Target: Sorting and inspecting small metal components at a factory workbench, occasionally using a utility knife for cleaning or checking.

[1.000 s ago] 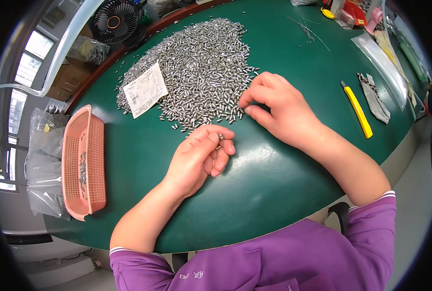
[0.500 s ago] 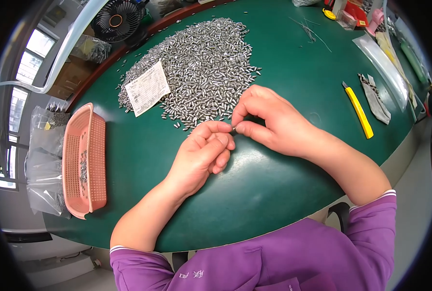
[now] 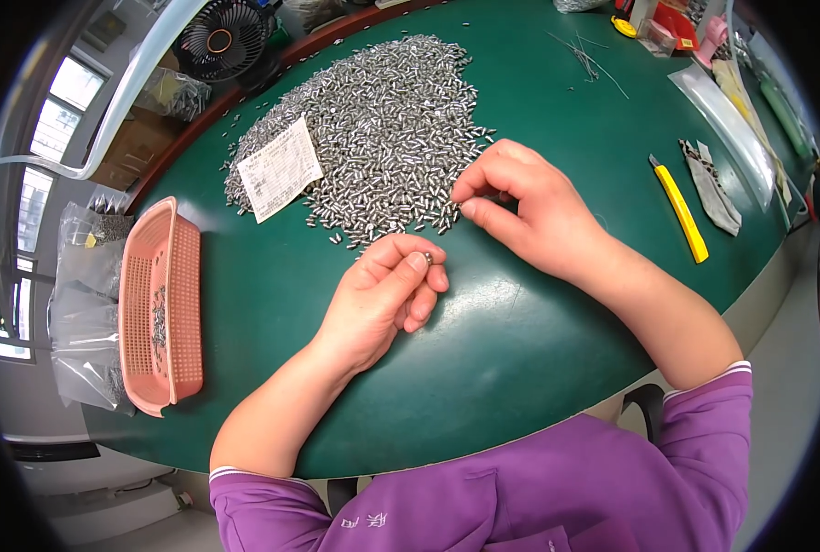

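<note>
left hand (image 3: pixel 382 299): thumb and finger pinched on metal piece (image 3: pixel 429 258). right hand (image 3: pixel 534 212): fingertips nearly together at metal pile (image 3: pixel 387 129)'s edge; hold, cannot tell. paper slip (image 3: pixel 279 170) covers pile's left.

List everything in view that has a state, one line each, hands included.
Metal heap, loose, spread out
Left hand, pinching a small metal piece
Right hand, fingers at the heap's edge, grip unclear
Paper slip, lying on the heap
Pink basket, open, small parts inside
Yellow cutter, lying flat
Thin wires, loose, crossed
Fan, spinning or not unclear
</note>
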`<action>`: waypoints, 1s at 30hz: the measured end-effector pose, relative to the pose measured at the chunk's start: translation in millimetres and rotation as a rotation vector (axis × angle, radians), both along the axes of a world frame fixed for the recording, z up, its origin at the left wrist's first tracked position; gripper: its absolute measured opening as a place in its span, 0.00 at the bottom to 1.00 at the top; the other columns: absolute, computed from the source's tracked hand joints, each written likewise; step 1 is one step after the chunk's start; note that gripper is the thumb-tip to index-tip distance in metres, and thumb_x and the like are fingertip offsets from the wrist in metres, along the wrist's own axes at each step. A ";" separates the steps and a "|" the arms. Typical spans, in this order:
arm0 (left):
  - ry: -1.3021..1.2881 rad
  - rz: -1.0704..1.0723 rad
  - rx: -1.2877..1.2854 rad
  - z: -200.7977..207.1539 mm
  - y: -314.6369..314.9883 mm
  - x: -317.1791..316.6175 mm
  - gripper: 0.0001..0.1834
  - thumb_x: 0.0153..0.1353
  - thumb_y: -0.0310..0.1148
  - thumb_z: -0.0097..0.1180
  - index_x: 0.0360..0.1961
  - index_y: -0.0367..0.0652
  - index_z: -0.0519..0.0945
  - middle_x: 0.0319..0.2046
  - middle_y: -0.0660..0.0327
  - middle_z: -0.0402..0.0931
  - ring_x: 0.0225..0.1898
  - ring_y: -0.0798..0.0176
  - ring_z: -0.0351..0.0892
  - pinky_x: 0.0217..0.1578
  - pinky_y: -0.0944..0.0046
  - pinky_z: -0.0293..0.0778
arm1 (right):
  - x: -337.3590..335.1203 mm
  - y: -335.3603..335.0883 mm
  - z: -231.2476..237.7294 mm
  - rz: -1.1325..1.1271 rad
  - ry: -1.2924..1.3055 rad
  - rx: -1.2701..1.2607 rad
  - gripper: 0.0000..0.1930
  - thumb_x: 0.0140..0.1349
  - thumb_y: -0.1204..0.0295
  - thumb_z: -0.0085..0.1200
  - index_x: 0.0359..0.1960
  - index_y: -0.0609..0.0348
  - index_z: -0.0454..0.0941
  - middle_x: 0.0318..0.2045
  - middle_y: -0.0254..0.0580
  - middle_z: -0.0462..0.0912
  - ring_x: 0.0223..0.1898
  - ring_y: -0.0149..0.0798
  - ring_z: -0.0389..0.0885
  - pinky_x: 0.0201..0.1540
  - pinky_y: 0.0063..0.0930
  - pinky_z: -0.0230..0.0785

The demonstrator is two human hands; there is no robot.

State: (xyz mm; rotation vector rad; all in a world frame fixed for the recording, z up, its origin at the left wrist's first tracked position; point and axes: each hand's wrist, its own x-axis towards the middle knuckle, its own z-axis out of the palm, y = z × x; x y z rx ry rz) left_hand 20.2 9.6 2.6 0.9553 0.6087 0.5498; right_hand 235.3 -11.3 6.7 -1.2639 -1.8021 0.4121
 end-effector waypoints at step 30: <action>0.060 0.028 -0.017 4.3 -2.0 1.2 0.09 0.67 0.29 0.48 0.47 0.40 0.73 0.32 0.61 0.75 0.22 0.75 0.67 0.20 0.76 0.65 | -19.2 -11.2 1.8 0.250 0.231 -0.183 0.06 0.57 0.76 0.58 0.36 0.56 0.78 0.34 0.34 0.74 0.34 0.29 0.74 0.37 0.22 0.69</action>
